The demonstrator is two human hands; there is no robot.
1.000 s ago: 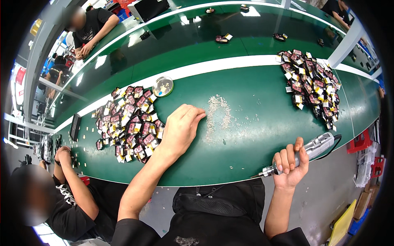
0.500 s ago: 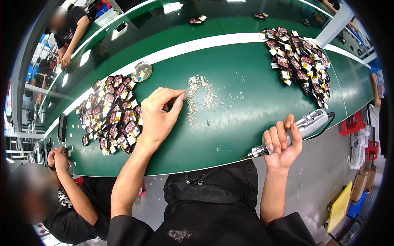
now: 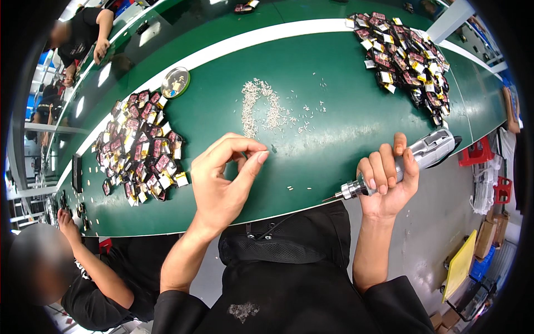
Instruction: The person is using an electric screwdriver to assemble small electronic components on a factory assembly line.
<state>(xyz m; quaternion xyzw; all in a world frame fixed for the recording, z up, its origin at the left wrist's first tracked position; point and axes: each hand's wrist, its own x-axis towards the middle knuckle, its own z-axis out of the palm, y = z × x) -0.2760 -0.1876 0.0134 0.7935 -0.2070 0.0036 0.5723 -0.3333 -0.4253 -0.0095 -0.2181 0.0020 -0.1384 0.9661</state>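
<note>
My left hand (image 3: 223, 181) hovers over the green table (image 3: 311, 161), thumb and forefinger pinched; whatever lies between the tips is too small to make out. Just beyond it is a loose heap of tiny silver screw-like pieces (image 3: 248, 111), scattering out to the right. My right hand (image 3: 386, 181) grips a silver electric screwdriver (image 3: 433, 149). Its thin bit points left, near the table's front edge. Two small loose pieces (image 3: 290, 188) lie on the table between my hands.
Black-and-red small units with white and yellow tabs form a left pile (image 3: 139, 147) and a right pile (image 3: 400, 58). A round dish (image 3: 168, 78) with small yellowish bits stands behind the left pile. Co-workers sit at left, one close beside me. Red stools (image 3: 479, 154) stand at right.
My left hand has drawn back from the heap toward me and to the right, still pinched. The right hand keeps hold of the screwdriver. The view has shifted slightly.
</note>
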